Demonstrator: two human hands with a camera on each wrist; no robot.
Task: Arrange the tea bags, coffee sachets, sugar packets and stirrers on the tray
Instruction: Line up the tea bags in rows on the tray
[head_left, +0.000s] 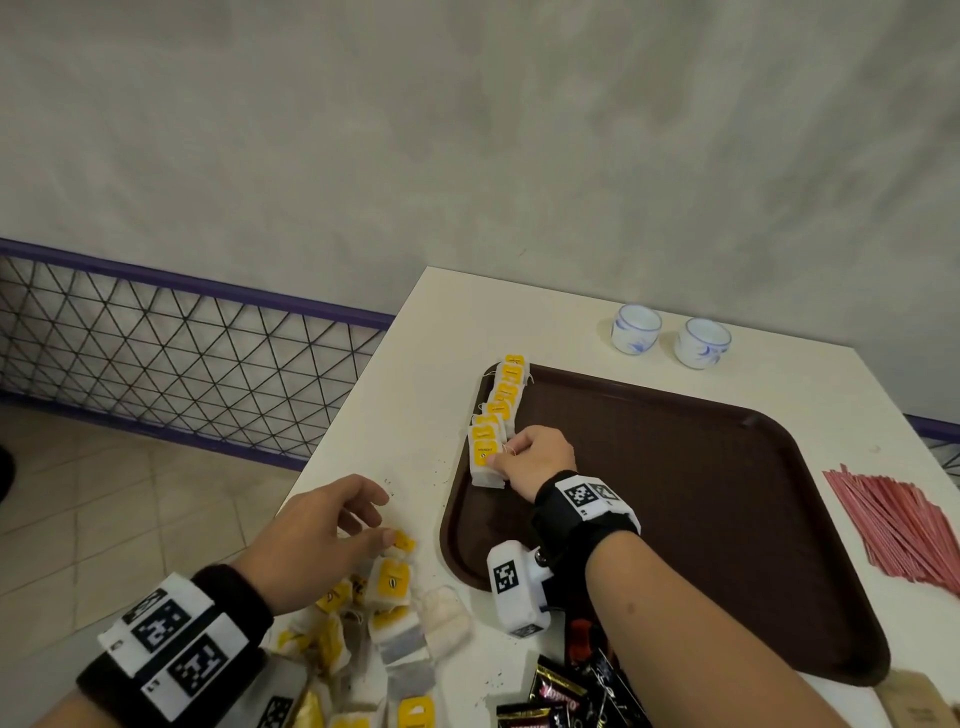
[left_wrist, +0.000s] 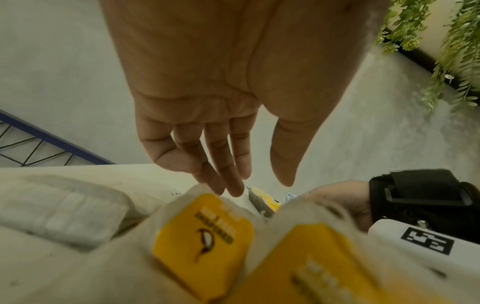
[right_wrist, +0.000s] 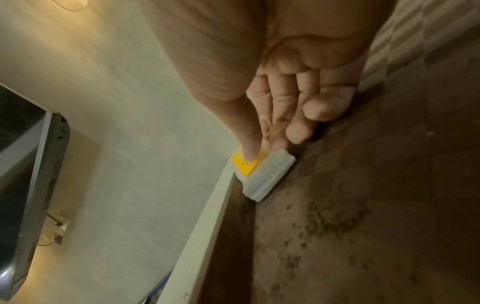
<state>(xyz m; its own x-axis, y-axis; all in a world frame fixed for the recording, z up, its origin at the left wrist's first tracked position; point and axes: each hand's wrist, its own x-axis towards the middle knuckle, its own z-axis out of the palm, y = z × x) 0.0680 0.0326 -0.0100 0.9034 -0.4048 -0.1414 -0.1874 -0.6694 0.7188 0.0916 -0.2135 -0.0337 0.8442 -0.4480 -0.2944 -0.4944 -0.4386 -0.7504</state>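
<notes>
So the right hand (head_left: 535, 457) is on the brown tray (head_left: 727, 519), thumb and fingertips pinching the nearest tea bag (head_left: 485, 460) at the near end of a row of tea bags (head_left: 501, 400). That row runs along the tray's far-left edge, each bag overlapping the next like shingles. My guess is that's deliberate: it keeps the yellow tags showing and hugs the rim, so the rest of the tray stays free for the other stuff. The wrist view shows the thumb pressing down on the yellow tag, which looks like seating the bag flush against the rim.

Meanwhile the left hand (head_left: 317, 540) hangs over the loose pile of tea bags (head_left: 384, 597) on the bench (head_left: 415, 338), near left of the tray. Its fingers are relaxed and spread, tips just touching the top bag, not gripping anything yet. Probably lining up the next one so the right hand doesn't have to travel.

Coffee sachets (head_left: 561, 691) sit at the near edge, and the red stirrers (head_left: 893, 525) lie in a heap on the bench right of the tray. None on the tray yet. I can't make out any sugar packets for sure. Two small cups (head_left: 670, 338) stand at the far side.
</notes>
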